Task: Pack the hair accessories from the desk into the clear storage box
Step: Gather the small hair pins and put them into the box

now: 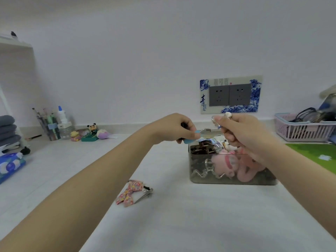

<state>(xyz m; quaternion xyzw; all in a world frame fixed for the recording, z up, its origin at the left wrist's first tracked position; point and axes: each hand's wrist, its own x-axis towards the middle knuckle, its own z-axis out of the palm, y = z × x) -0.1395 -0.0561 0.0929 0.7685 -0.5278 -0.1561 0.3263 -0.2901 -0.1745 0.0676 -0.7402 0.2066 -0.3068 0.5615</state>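
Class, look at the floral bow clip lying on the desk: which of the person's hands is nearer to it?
Left. The left hand is above and slightly right of the floral bow clip; the right hand is farther right, over the clear storage box.

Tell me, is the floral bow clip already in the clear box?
No. The floral bow clip lies on the desk, outside the clear box.

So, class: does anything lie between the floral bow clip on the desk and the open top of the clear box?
Nothing visible blocks it. The floral bow clip lies on bare desk, left of and nearer than the clear box. The box has no lid on, though it already looks quite full.
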